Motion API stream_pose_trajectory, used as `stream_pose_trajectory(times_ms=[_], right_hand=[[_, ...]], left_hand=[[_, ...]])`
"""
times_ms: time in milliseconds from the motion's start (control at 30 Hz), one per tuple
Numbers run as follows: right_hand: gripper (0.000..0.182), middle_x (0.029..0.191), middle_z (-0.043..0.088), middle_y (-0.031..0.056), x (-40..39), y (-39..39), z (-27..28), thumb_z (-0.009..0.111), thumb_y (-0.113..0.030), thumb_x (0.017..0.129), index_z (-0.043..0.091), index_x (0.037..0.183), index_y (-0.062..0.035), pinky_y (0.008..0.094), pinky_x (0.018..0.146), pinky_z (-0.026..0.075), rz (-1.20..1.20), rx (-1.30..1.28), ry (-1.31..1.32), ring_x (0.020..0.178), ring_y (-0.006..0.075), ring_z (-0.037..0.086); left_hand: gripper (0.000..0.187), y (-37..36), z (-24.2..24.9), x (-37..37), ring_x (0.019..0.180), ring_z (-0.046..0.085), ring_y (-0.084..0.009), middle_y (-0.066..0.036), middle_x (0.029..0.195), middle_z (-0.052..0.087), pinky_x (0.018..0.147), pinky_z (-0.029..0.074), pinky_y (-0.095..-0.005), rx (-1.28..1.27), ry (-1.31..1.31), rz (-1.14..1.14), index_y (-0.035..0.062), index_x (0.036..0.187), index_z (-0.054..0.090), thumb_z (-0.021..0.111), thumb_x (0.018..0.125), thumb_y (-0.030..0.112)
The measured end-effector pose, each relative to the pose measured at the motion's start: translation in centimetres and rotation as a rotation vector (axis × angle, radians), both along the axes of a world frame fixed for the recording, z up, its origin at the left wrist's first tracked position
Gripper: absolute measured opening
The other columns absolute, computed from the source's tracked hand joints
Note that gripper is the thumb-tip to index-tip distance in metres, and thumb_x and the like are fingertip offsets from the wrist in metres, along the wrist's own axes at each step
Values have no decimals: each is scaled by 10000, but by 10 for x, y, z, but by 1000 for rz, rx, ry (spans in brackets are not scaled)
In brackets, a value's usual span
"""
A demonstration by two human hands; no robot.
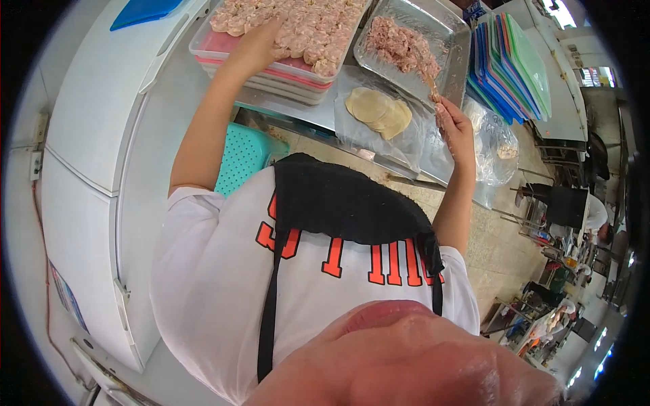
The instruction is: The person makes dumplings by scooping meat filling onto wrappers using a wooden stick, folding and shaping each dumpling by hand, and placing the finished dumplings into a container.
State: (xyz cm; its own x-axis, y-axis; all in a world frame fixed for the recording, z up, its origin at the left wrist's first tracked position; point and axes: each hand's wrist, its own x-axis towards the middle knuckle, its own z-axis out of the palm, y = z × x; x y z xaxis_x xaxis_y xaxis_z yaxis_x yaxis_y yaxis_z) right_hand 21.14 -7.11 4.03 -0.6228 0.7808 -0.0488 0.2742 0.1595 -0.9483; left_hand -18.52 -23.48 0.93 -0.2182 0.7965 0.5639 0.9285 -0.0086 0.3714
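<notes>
My left hand (256,49) reaches over a plastic container (223,42) at the top, its thumb and fingers closed around a dumpling at the edge of the rows. Several round, open-topped meat dumplings (315,34) are packed there. My right hand (455,130), smeared with filling, grips a thin spatula (431,86) whose far end is in the meat. Pink minced meat (401,46) lies in a metal tray (455,40) beyond that hand. Between my hands, a fanned stack of round dumpling wrappers (378,111) rests on a plastic sheet (347,82).
Coloured plastic lids or boards (511,68) stand at the right, near a clear plastic bag (497,145). A turquoise perforated stool (247,155) sits under the table edge. A white fridge (81,135) flanks the left. Another person (565,205) is farther off at right.
</notes>
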Motion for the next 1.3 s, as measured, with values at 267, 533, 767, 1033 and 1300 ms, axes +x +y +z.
stream_pose_trajectory(times_ms=[267,533,767,1033,1300], right_hand=[[292,706,495,-77,0,43,-8,582,-236,939,644,1131,-25,181,498,284,90,9,-25,563,19,365],[374,765,659,120,12,126,-24,488,-343,956,655,1048,-21,379,675,461,217,480,-238,690,273,615],[284,836,649,222,0,210,-22,523,-252,890,680,863,-17,463,718,499,346,852,-686,792,400,629],[215,807,670,186,14,173,-82,539,-184,824,690,770,-41,456,673,537,689,1047,-776,775,346,669],[224,770,659,200,8,175,-64,540,-177,817,675,750,-11,458,656,533,657,1025,-715,749,329,668]], left_hand=[[662,-8,5,-13,1071,548,-396,-241,1202,554,898,456,-429,-324,-122,163,75,1375,368,615,761,69],[569,4,-15,-46,1195,489,-383,-245,1277,513,1001,398,-406,-280,-148,249,74,1375,377,552,839,153],[484,2,-8,-46,1161,494,-350,-206,1215,547,959,399,-411,-273,-92,368,55,1321,462,540,870,213],[269,79,23,177,879,586,-240,-111,988,597,757,476,-313,218,-72,108,60,1102,608,599,833,46],[277,96,-87,217,849,588,-224,-86,955,585,742,481,-321,-305,-391,-34,60,1032,620,689,768,110]])
